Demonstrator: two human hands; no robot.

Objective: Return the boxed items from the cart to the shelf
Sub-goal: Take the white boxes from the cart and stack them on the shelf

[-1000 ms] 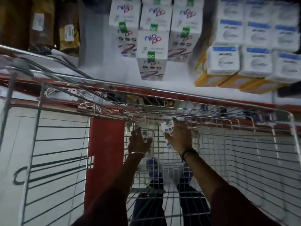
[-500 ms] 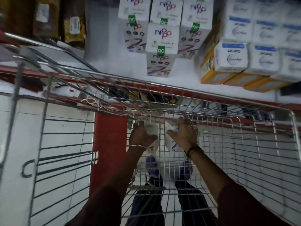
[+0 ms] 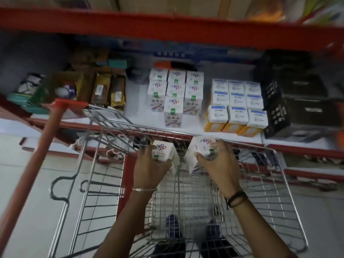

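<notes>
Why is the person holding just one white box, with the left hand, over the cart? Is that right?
Not quite: the head view shows two white boxes, one in the left hand and another box in the right hand, both over the cart.

Shelf (image 3: 141, 94) stock, counted: seven white Nippo boxes (image 3: 174, 101) visible; nine blue-labelled white boxes (image 3: 237, 108); three gold packets (image 3: 107, 92). Held over cart (image 3: 279, 192): two Nippo boxes, one (image 3: 163, 151) per hand, second (image 3: 202, 151). Hands: two
</notes>
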